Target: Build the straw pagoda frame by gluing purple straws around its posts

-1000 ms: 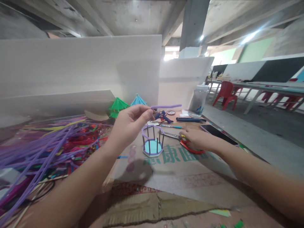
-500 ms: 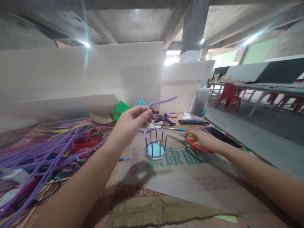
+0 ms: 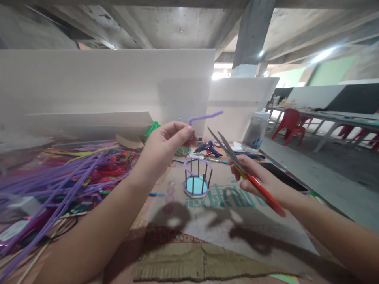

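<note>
Between the thumb and fingers of my left hand (image 3: 173,140) is a bent purple pipe cleaner (image 3: 206,116), its free end pointing right. My right hand (image 3: 251,171) grips a pair of scissors (image 3: 237,159) with red and yellow handles. The blades are slightly parted and point up and left, apart from the pipe cleaner. Below and between the hands, a small cage-like frame (image 3: 194,185) stands upright on the cardboard (image 3: 219,232). It has dark posts, purple pipe-cleaner rings and a light blue base.
Loose purple pipe cleaners (image 3: 77,181) heap up at the left. Behind the frame lie a blue glue gun (image 3: 207,148) and a pen (image 3: 217,160). A clear plastic jar (image 3: 256,132) stands at the back right, near a dark phone (image 3: 282,176). White boards (image 3: 124,86) rise behind.
My right hand has lifted the scissors off the cardboard, and their blades now point upward. My left hand still holds the pipe cleaner in nearly the same place. The view has shifted slightly.
</note>
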Available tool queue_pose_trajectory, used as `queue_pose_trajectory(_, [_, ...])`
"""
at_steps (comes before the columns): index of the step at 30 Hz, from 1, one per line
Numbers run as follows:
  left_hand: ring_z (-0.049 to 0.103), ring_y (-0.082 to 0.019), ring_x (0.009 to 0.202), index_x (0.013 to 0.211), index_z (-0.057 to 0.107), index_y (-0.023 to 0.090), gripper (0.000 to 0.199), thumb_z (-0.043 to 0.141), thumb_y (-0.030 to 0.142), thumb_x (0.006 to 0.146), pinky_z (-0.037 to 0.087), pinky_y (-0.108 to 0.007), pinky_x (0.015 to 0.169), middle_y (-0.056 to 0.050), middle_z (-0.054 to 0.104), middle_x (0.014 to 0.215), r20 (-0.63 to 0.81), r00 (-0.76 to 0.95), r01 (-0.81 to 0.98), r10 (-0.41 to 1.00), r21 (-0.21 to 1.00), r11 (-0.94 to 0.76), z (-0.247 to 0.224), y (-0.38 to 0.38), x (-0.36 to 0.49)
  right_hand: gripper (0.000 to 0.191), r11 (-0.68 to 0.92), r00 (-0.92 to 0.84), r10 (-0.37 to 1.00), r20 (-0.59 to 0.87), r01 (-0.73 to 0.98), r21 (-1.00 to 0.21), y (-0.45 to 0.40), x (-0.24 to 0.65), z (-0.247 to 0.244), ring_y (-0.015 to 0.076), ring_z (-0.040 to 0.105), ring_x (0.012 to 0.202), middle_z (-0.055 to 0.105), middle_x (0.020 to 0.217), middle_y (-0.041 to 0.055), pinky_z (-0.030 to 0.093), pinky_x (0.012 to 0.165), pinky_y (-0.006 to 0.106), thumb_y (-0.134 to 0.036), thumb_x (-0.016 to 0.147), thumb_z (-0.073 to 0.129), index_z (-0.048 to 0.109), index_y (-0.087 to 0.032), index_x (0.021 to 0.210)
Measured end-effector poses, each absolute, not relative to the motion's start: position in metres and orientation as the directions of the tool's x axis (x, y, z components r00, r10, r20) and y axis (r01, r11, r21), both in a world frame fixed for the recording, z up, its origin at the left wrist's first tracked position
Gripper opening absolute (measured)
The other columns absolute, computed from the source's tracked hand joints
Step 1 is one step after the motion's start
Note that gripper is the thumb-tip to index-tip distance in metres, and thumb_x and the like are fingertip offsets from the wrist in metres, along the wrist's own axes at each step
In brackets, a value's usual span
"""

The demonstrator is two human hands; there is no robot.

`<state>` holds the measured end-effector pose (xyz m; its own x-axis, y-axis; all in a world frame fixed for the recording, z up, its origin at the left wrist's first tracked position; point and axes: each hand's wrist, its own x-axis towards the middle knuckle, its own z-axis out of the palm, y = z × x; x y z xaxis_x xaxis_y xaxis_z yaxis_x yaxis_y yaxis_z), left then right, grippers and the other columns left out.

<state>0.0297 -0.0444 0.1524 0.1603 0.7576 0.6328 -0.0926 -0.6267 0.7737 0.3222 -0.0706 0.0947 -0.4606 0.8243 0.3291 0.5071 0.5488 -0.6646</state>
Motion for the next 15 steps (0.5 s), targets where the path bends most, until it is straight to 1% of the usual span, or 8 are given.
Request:
queue_pose_trajectory(2, [0.069, -0.014, 0.077, 0.083, 0.070, 0.020, 0.021, 0.071, 0.040, 0.087, 0.055, -0.027, 0.075, -0.003, 0.075, 0.084, 0.612, 0.200, -0.069, 0.765, 0.788, -0.612, 0.150, -0.046, 0.032, 0.057, 0.573, -0.513, 0.790, 0.335, 0.424, -0.702, -0.074, 0.305, 0.103, 0.0168, 0.054, 0.076, 0.056, 0.092, 0.0020, 0.048, 0.064, 0.028, -0.070, 0.084, 0.063, 0.053, -0.025, 0.118])
queue_pose_trajectory(4, [0.069, -0.014, 0.077, 0.083, 0.071, 0.019, 0.022, 0.073, 0.041, 0.086, 0.054, -0.027, 0.074, -0.003, 0.075, 0.083, 0.585, 0.249, -0.062, 0.772, 0.805, -0.590, 0.148, -0.046, 0.035, 0.056, 0.581, -0.554, 0.761, 0.339, 0.347, -0.736, -0.075, 0.290, 0.110, 0.0161, 0.051, 0.075, 0.054, 0.091, 0.0020, 0.046, 0.063, 0.028, -0.073, 0.085, 0.060, 0.054, -0.024, 0.111])
queue_pose_trajectory(6, [0.068, -0.014, 0.076, 0.083, 0.070, 0.019, 0.021, 0.075, 0.039, 0.085, 0.054, -0.026, 0.073, -0.002, 0.075, 0.082, 0.559, 0.309, -0.077, 0.770, 0.821, -0.565, 0.146, -0.047, 0.037, 0.055, 0.570, -0.571, 0.744, 0.347, 0.271, -0.776, -0.074, 0.280, 0.112, 0.0169, 0.053, 0.077, 0.053, 0.094, 0.0027, 0.047, 0.065, 0.029, -0.074, 0.085, 0.060, 0.054, -0.025, 0.110])
queue_pose_trajectory(8, [0.068, -0.012, 0.074, 0.082, 0.069, 0.018, 0.021, 0.075, 0.038, 0.085, 0.053, -0.024, 0.072, -0.002, 0.074, 0.081, 0.526, 0.358, -0.068, 0.772, 0.839, -0.540, 0.144, -0.046, 0.039, 0.054, 0.538, -0.578, 0.744, 0.335, 0.222, -0.813, -0.071, 0.277, 0.108, 0.0179, 0.054, 0.080, 0.053, 0.094, 0.0026, 0.048, 0.067, 0.029, -0.071, 0.085, 0.062, 0.054, -0.027, 0.114])
queue_pose_trajectory(11, [0.067, -0.012, 0.074, 0.081, 0.068, 0.018, 0.023, 0.074, 0.039, 0.087, 0.052, -0.024, 0.071, -0.002, 0.072, 0.080, 0.488, 0.386, 0.001, 0.783, 0.849, -0.529, 0.140, -0.044, 0.041, 0.053, 0.507, -0.587, 0.747, 0.314, 0.196, -0.839, -0.068, 0.277, 0.100, 0.0180, 0.054, 0.080, 0.052, 0.091, 0.0016, 0.049, 0.068, 0.029, -0.071, 0.084, 0.064, 0.053, -0.028, 0.114])
queue_pose_trajectory(15, [0.066, -0.013, 0.075, 0.081, 0.068, 0.018, 0.024, 0.072, 0.041, 0.088, 0.051, -0.024, 0.067, -0.002, 0.072, 0.081, 0.451, 0.412, 0.070, 0.792, 0.851, -0.520, 0.134, -0.043, 0.044, 0.056, 0.517, -0.596, 0.740, 0.312, 0.207, -0.831, -0.073, 0.278, 0.104, 0.0173, 0.051, 0.082, 0.052, 0.099, 0.0031, 0.048, 0.071, 0.030, -0.074, 0.085, 0.060, 0.051, -0.026, 0.112])
